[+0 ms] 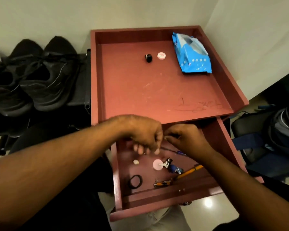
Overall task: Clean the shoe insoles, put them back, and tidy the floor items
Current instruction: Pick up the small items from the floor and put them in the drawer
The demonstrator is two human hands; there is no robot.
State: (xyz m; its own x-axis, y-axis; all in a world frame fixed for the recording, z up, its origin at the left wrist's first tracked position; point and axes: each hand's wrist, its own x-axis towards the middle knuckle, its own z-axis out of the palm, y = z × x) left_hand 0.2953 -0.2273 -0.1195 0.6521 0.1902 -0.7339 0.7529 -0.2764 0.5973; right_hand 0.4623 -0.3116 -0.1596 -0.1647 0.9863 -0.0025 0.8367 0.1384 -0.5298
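My left hand (145, 137) and my right hand (185, 139) meet fingertip to fingertip over the back of the open drawer (157, 205) of a red-brown bedside table (97, 77). Motion blurs the left hand; its fingers curl downward, and what they hold, if anything, is hidden. The right hand's fingers pinch a small dark thing that is mostly covered. A blue pack of wet wipes (192, 54) lies on the table top at the back right. A pair of black shoes (40, 75) stands on a dark rack to the left. No insoles are in view.
On the table top sit a small black object (148, 57) and a pink-white round lid (161, 56). The drawer holds a black hair tie (135, 181), a pink disc (157, 165), a keychain (173, 167), an orange pen (188, 172) and a blue-handled screwdriver (177, 151). Dark bags (274, 135) lie at the right.
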